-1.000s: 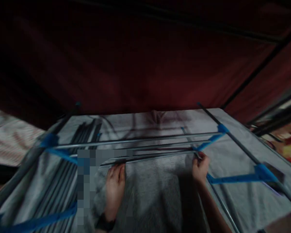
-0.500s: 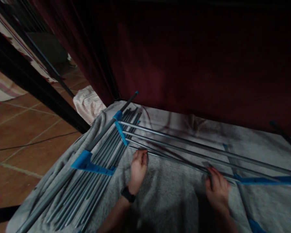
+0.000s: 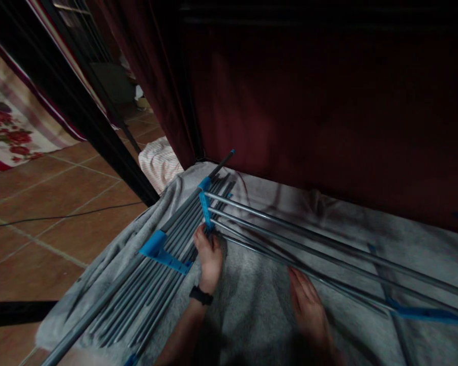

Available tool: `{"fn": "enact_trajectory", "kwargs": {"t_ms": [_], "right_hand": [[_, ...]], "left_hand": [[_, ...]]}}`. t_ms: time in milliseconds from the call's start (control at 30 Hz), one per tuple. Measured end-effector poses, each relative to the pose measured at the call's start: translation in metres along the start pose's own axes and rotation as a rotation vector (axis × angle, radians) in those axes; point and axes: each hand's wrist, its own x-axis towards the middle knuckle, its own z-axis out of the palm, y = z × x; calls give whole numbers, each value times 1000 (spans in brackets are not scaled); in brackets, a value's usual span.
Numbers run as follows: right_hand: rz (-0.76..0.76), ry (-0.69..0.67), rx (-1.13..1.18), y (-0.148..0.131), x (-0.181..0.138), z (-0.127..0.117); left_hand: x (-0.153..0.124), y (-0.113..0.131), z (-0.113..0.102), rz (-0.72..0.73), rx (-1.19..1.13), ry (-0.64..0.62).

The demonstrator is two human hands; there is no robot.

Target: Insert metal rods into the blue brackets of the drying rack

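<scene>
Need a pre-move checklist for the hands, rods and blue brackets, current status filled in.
1. Left hand at the far-left bracket: ok, fingers at its lower end; exact grip cannot tell.
2. Right hand gripping the nearest rod: cannot tell; fingertips are beside it, contact unclear.
3. Three other cross rods reaching the far-left bracket: ok; seating depth cannot tell.
4. Nearest rod's left end seated: cannot tell, it's by the left fingers.
5. Nearest rod's right end in the right-side bracket: not ok, it appears to stop short.
</scene>
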Motion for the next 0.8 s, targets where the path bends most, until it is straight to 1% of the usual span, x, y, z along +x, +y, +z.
{"fn": "enact_trajectory", "kwargs": {"t_ms": [133, 200, 300, 433, 600, 667, 800], "right_hand": [[47, 43, -117, -13, 15, 15], [43, 21, -186, -19, 26, 18], [38, -39, -255, -25, 39, 21], [82, -36, -231, -19, 44, 26], [170, 74, -107, -4, 41, 28], [192, 108, -66, -2, 41, 26], [164, 84, -77, 1, 41, 23]], "left_hand": [[19, -8, 5, 29, 203, -115], [25, -11, 6, 54, 289, -125], [28, -13, 7, 89, 337, -125], [29, -15, 8, 66, 331, -158], [25, -17, 9, 45, 249, -209], [23, -16, 10, 35, 235, -200], [21, -11, 14, -3, 232, -186]]}}
